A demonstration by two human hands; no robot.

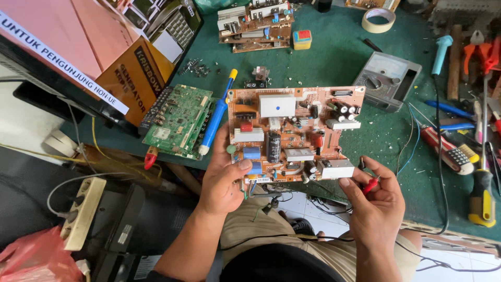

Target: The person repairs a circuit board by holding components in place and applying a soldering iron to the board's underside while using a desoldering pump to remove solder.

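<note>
I see the left hand [224, 180] with its grip clamped on the near-left edge of a flat orange-brown power supply board [295, 134], which overhangs the green felt tabletop [339, 57]. The right hand [374, 201] pinches a red probe [371, 184] at the board's near-right corner. A green circuit board [176, 121] and blue desoldering pump [216, 117] lie just left.

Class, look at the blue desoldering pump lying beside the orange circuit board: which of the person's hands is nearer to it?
Left. The left hand grips the orange circuit board's near-left corner, just below the blue desoldering pump. The right hand, holding probes, is across the board.
</note>
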